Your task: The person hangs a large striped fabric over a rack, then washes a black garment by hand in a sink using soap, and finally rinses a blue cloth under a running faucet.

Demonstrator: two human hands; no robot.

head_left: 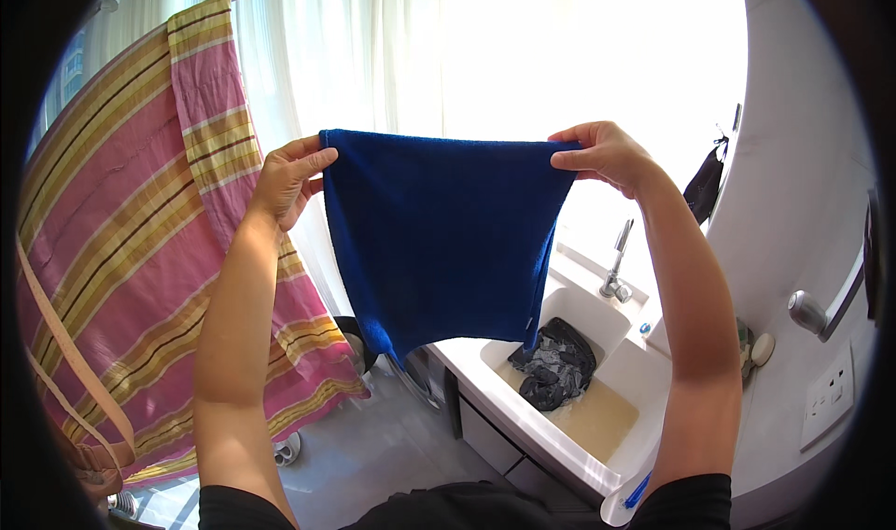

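A dark blue towel (439,241) hangs spread out in front of me, stretched between both hands. My left hand (287,183) pinches its upper left corner between thumb and fingers. At the upper right corner, my right hand (605,160) grips the cloth the same way. The towel's lower edge sags free, above and left of a white sink (611,325). Dark grey wet cloth (557,367) lies bunched in the basin, partly in cloudy brownish water (597,422).
A chrome faucet (617,264) stands at the sink's back edge. On the left hangs a pink and yellow striped cloth (140,250) from a rod. White curtains (373,54) cover the bright window. A door handle (810,311) and a socket plate (828,397) are at right.
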